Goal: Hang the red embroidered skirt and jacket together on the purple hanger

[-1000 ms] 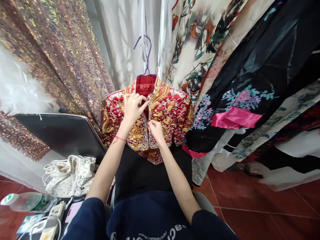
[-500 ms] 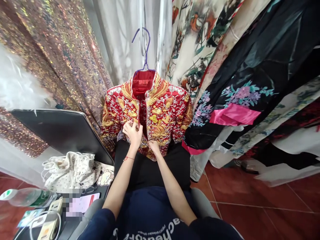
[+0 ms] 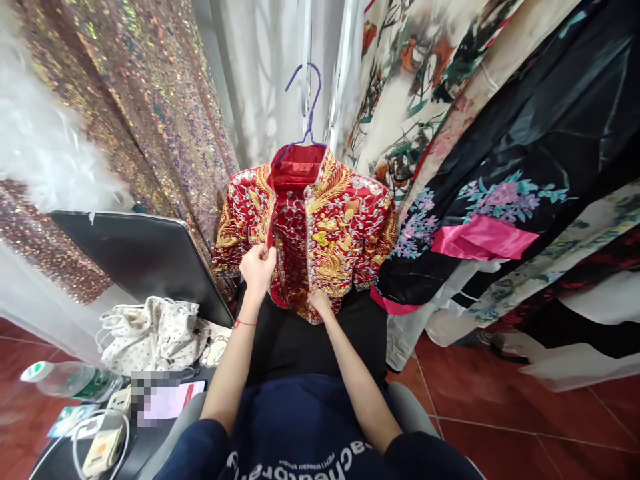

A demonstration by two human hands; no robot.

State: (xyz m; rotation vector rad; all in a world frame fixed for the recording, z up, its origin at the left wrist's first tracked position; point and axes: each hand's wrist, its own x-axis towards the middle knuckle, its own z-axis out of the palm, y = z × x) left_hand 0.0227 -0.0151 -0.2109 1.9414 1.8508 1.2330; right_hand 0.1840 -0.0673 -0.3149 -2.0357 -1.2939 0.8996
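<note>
A red jacket (image 3: pixel 340 233) with gold and silver embroidery and a stand collar faces me on a purple wire hanger (image 3: pixel 311 120), its lower part resting on my lap. Its front gapes, and the patterned inside of the back panel shows between the two edges. My left hand (image 3: pixel 258 268) is closed on the front edge at the left, pulling that panel outward. Lower down on the opposite panel, my right hand (image 3: pixel 319 301) pinches the edge near the hem. The fingertips of both hands are partly hidden by the cloth and the hands themselves.
At the left are a black chair back (image 3: pixel 135 260), a dotted white drawstring bag (image 3: pixel 153 333), a plastic bottle (image 3: pixel 73 381), a phone (image 3: pixel 170 403) and a power strip (image 3: pixel 103 453) with a white cable. Sequined fabric (image 3: pixel 165 100) hangs behind; dark garments (image 3: pixel 540 133) hang at the right.
My left hand has drawn the left front panel outward, so the jacket gapes wider. My right hand stays near the hem. The whole view has shifted slightly.
</note>
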